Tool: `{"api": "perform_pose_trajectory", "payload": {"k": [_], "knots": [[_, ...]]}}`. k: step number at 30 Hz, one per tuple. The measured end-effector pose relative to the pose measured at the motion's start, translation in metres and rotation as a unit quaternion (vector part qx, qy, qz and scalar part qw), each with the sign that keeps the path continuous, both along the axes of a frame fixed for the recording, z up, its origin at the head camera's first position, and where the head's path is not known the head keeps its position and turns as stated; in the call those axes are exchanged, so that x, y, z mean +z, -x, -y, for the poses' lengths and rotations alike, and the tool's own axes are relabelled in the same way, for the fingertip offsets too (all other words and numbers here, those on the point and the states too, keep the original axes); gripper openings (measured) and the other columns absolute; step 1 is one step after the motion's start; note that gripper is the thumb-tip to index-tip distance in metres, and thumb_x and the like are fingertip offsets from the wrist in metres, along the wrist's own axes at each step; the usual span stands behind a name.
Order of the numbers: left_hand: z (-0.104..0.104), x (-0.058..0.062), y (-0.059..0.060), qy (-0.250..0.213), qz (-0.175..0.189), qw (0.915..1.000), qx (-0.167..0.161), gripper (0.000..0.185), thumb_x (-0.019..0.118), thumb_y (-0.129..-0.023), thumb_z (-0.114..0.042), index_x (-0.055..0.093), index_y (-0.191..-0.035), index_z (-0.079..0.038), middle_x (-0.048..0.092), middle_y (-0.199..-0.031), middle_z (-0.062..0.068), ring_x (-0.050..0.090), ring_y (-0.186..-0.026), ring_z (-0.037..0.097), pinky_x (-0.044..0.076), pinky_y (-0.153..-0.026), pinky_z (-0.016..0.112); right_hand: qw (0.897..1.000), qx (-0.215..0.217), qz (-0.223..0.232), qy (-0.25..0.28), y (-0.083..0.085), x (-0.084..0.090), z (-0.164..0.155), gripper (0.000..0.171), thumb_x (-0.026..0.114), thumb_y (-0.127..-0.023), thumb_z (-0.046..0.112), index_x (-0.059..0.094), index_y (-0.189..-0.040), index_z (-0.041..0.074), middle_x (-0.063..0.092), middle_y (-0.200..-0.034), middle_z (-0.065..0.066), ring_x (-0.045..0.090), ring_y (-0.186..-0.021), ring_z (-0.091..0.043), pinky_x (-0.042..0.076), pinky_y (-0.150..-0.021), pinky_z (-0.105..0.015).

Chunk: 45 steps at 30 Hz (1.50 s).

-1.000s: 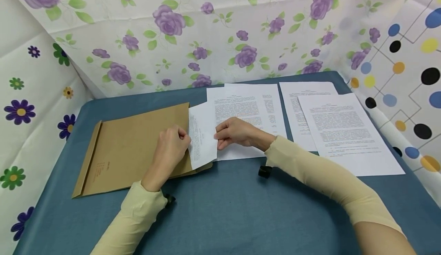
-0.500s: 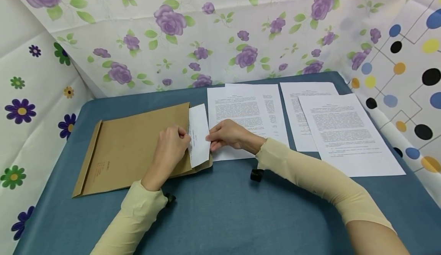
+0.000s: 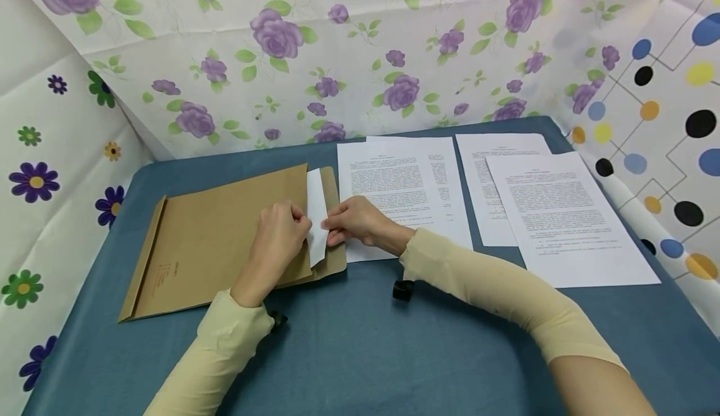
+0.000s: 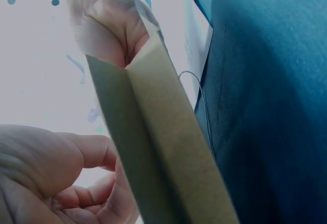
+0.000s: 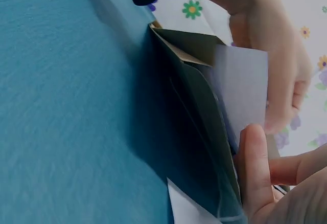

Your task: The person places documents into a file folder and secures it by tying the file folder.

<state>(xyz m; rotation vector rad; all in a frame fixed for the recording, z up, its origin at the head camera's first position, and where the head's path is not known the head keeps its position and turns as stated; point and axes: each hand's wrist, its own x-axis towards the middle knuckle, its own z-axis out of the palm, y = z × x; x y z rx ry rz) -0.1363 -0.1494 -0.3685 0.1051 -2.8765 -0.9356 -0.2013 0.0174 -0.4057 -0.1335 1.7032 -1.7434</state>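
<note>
1. The brown envelope [image 3: 219, 241] lies flat on the blue table [image 3: 360, 347], its mouth facing the printed pages [image 3: 405, 185].
2. The left hand [image 3: 281, 235] pinches the envelope's upper lip, holding the mouth open.
3. The right hand [image 3: 351, 222] grips the white sheet [image 3: 316, 216], mostly inside the envelope; its exact depth is probably hidden.
4. More pages [image 3: 562, 216] lie beyond the envelope's mouth.

1. Supporting surface: a table [image 3: 360, 353] covered in blue cloth.
2. Left portion: a brown envelope [image 3: 219, 241] lies flat on the cloth, its open end towards the centre.
3. Centre rear: printed sheets [image 3: 405, 185] lie just beside the envelope's open end, one overlapping another.
4. Right portion: two further printed pages [image 3: 562, 216] lie overlapped, near the table's right edge.
</note>
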Motion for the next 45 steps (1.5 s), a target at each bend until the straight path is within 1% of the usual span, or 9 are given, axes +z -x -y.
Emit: {"api": "perform_pose_trajectory", "payload": {"k": [6,13,15,18,23,33,39,42,45], "knots": [[0.001,0.000,0.000,-0.001,-0.003,1.0000,-0.002,0.008,0.062,-0.087,-0.001,0.070,-0.086,0.003,0.068,-0.083,0.016,0.062,-0.069,0.026,0.047,-0.056,0.031,1.000,0.003,-0.013,0.014,-0.006,-0.002,0.014,0.011,0.064,-0.097,-0.005,0.070,-0.101,-0.013,0.068,-0.070,-0.015,0.069,-0.056,-0.016,0.059,-0.061,-0.027],[0.000,0.001,0.001,-0.005,-0.001,1.0000,-0.005,0.010,0.065,-0.087,-0.002,0.073,-0.088,0.002,0.071,-0.087,0.017,0.063,-0.069,0.025,0.049,-0.058,0.032,0.999,0.013,-0.037,0.011,-0.013,-0.003,0.022,0.022,0.058,-0.100,-0.005,0.068,-0.116,-0.016,0.068,-0.077,-0.015,0.069,-0.056,-0.016,0.059,-0.060,-0.027],[0.000,0.001,0.002,-0.005,-0.002,1.0000,-0.006,0.009,0.064,-0.086,-0.002,0.072,-0.087,0.002,0.070,-0.086,0.017,0.062,-0.067,0.024,0.048,-0.056,0.031,0.999,0.014,-0.041,0.001,-0.013,-0.003,0.022,0.020,0.058,-0.100,-0.005,0.068,-0.114,-0.016,0.067,-0.075,-0.016,0.068,-0.054,-0.016,0.058,-0.057,-0.027],[0.000,0.000,0.001,-0.010,-0.002,0.9999,-0.009,0.009,0.062,-0.086,-0.001,0.071,-0.087,0.002,0.068,-0.083,0.015,0.060,-0.063,0.023,0.046,-0.054,0.030,0.999,0.021,-0.041,-0.010,-0.012,-0.002,0.021,0.016,0.058,-0.101,-0.003,0.068,-0.103,-0.015,0.066,-0.073,-0.016,0.067,-0.052,-0.016,0.058,-0.055,-0.027],[0.000,-0.001,0.001,-0.011,-0.005,0.9999,-0.011,0.008,0.062,-0.085,0.000,0.070,-0.087,0.002,0.068,-0.083,0.015,0.060,-0.063,0.023,0.047,-0.054,0.031,0.999,0.032,-0.027,-0.025,-0.009,-0.003,0.023,0.020,0.058,-0.102,0.001,0.068,-0.088,-0.009,0.065,-0.070,-0.014,0.067,-0.053,-0.017,0.058,-0.055,-0.028],[0.000,-0.002,0.002,-0.011,-0.004,0.9999,-0.010,0.008,0.061,-0.085,0.001,0.070,-0.085,0.002,0.068,-0.081,0.016,0.059,-0.061,0.022,0.045,-0.051,0.029,0.999,0.023,-0.015,-0.029,-0.008,-0.011,0.029,0.025,0.051,-0.100,-0.004,0.068,-0.085,-0.013,0.065,-0.070,-0.017,0.066,-0.052,-0.019,0.058,-0.054,-0.029],[0.000,-0.005,0.003,-0.010,-0.002,0.9999,-0.008,0.009,0.064,-0.087,-0.001,0.071,-0.089,0.003,0.070,-0.084,0.017,0.062,-0.061,0.022,0.048,-0.053,0.030,0.997,0.044,-0.056,-0.037,-0.004,-0.009,0.023,0.023,0.057,-0.102,0.000,0.066,-0.086,-0.013,0.065,-0.067,-0.016,0.066,-0.051,-0.018,0.058,-0.053,-0.029],[0.000,-0.006,0.003,-0.008,0.000,0.9999,-0.007,0.009,0.064,-0.089,-0.003,0.071,-0.090,0.003,0.070,-0.084,0.017,0.062,-0.062,0.022,0.048,-0.053,0.030,0.991,0.058,-0.104,-0.056,0.000,-0.006,0.016,0.024,0.060,-0.102,0.006,0.068,-0.088,-0.013,0.065,-0.067,-0.014,0.064,-0.050,-0.016,0.056,-0.051,-0.028],[0.000,-0.007,0.003,-0.011,0.001,0.9999,-0.003,0.009,0.065,-0.089,-0.003,0.071,-0.090,0.003,0.069,-0.084,0.016,0.062,-0.063,0.022,0.048,-0.054,0.030,0.980,0.047,-0.166,-0.096,0.007,-0.003,0.005,0.023,0.064,-0.101,0.011,0.071,-0.092,-0.009,0.064,-0.068,-0.011,0.058,-0.052,-0.015,0.050,-0.049,-0.026]]}}
